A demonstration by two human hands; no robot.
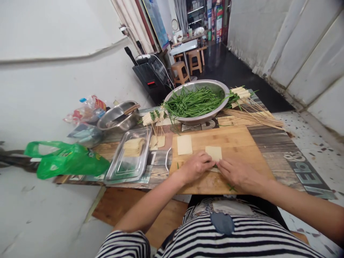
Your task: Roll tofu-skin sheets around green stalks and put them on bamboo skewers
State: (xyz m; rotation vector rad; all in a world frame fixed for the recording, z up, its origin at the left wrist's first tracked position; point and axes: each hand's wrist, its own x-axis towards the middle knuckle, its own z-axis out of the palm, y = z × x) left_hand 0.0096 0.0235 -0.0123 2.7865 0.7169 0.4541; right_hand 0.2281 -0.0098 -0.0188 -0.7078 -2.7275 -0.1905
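A thin, pale-yellow square sheet (214,152) with a matte, pliable look lies on the smooth, honey-toned wooden cutting board (242,143), green showing at its near edge. A second pale-yellow square piece (184,144) lies flat to its left. The counter (276,143) has a printed wood-plank pattern; beyond the board stands a wide round metal bowl (197,120) heaped with slender green stalks (197,102). The left hand (199,165) and right hand (238,175) meet from opposite sides, fingers bent and fingertips almost together, both pinching the sheet's near edge; both forearms slant inward. The board's near edge runs close to the striped shirt (236,233). Open board surface spreads right of the sheet, while leftward a shiny rectangular metal tray (131,170) sits beyond the board's edge.
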